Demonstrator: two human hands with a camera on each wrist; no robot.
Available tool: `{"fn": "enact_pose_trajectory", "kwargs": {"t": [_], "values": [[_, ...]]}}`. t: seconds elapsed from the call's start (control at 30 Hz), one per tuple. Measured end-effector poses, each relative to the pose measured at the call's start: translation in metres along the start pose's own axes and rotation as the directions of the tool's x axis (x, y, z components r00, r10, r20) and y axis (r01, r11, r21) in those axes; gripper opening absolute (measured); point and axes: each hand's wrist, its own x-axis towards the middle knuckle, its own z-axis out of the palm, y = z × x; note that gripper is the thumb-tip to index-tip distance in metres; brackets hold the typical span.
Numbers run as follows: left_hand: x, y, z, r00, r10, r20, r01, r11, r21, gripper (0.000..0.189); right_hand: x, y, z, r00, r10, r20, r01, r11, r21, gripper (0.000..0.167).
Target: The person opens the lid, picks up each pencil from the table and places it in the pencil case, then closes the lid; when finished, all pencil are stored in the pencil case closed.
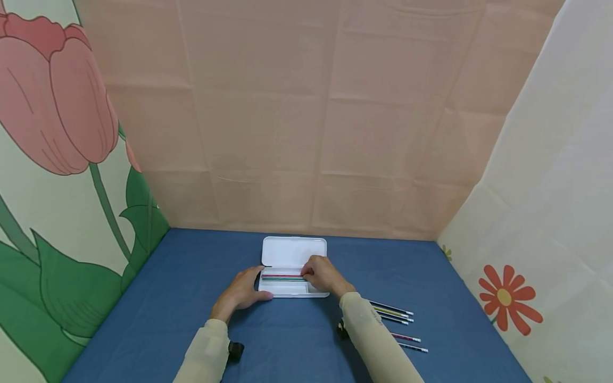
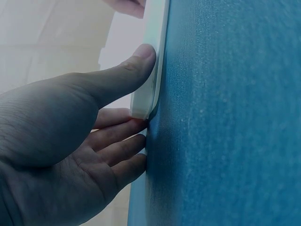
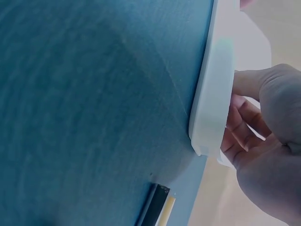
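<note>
A white pencil case (image 1: 287,290) lies on the blue cloth, its lid (image 1: 294,252) raised at the back. Several coloured pencils (image 1: 281,278), red and green among them, lie lengthwise inside. My left hand (image 1: 241,290) grips the case's left end, with the thumb along the front wall (image 2: 149,87) and the fingers round the side. Over the case's right part, my right hand (image 1: 326,274) has its thumb and fingers at the right ends of the pencils, pinching the red one. In the right wrist view the case's wall (image 3: 212,94) hides those fingertips.
Several loose pencils (image 1: 395,307) lie on the cloth right of the case, partly behind the right forearm. Nearer me are a red pencil (image 1: 407,338) and a dark patterned pencil (image 1: 414,347). A beige curtain (image 1: 297,133) hangs behind the table.
</note>
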Motion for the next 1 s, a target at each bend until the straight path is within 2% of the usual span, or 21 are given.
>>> {"fn": "enact_pose_trajectory", "kwargs": {"t": [0.33,0.63,0.83,1.0], "values": [[-0.002,0.001,0.001,1.000,-0.002,-0.001,0.002,1.000,-0.012,0.087,-0.007,0.003,-0.007,1.000,-0.001,0.026,0.000,0.999,0.038,0.015],[-0.001,-0.001,0.000,1.000,-0.001,-0.003,0.001,1.000,-0.020,0.086,-0.020,0.005,-0.021,0.999,0.014,0.034,-0.017,0.997,0.074,0.022],[-0.002,-0.001,0.000,1.000,-0.003,-0.005,0.003,1.000,-0.020,0.087,-0.031,0.011,-0.030,1.000,0.019,0.022,-0.021,0.994,0.107,0.026],[-0.001,-0.001,0.001,1.000,0.002,-0.002,-0.002,1.000,-0.016,0.087,-0.042,0.014,-0.036,1.000,0.017,-0.003,-0.017,0.995,0.094,0.029]]}}
